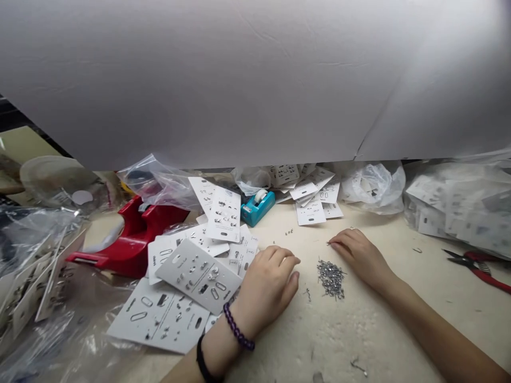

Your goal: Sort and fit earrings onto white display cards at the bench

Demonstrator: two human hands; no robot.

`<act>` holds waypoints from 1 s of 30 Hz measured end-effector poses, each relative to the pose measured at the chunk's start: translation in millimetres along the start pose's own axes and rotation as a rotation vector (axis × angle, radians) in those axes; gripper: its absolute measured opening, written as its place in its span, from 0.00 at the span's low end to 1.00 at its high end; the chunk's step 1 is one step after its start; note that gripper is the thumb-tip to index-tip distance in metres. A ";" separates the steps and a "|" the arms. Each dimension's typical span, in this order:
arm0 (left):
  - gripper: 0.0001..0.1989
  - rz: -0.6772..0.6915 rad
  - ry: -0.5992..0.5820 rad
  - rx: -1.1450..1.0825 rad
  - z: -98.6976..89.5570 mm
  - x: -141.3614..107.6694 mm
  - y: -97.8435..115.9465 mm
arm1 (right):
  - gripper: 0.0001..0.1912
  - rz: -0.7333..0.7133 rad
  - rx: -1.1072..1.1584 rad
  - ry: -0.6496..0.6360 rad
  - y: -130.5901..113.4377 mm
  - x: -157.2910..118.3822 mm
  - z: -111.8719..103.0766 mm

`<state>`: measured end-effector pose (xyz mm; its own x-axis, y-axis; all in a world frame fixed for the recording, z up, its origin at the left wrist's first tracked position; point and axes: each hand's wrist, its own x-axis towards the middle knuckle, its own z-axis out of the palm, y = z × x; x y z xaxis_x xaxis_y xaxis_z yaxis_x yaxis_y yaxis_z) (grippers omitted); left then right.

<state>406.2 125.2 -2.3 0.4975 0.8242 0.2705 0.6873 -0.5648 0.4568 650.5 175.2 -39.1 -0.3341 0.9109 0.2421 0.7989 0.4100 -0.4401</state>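
Jewelry workshop, earring cards (198,275), tape dispenser (257,208)

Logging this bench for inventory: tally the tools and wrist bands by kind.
Teal tape dispenser: 1
Red-handled cutters: 1
Red dispenser-like stand: 1
Purple beaded bracelet: 1
Black wristband: 1
Total: 5

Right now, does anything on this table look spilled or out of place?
Yes: a loose heap of small metal pieces lies bare on the table, between the left hand and right hand, off the cards, with strays nearby.
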 end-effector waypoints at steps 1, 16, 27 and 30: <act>0.10 -0.004 0.023 0.011 -2.0 0.3 -0.6 | 0.10 0.006 0.018 0.014 -0.9 -0.4 0.3; 0.30 -0.699 0.216 0.597 -87.5 -6.2 -47.1 | 0.11 0.211 0.389 0.310 -3.6 12.5 -8.5; 0.24 -0.443 0.929 0.112 -91.0 -16.2 -42.3 | 0.09 0.162 0.443 0.361 -13.0 11.7 -20.9; 0.22 -0.355 1.047 0.143 -92.2 -15.0 -31.8 | 0.09 0.104 0.508 0.330 -26.2 5.9 -26.0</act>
<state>328.0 134.6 57.3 -0.3847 0.5300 0.7557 0.7901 -0.2342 0.5665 640.7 168.6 -3.6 -0.0302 0.9183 0.3947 0.4532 0.3645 -0.8135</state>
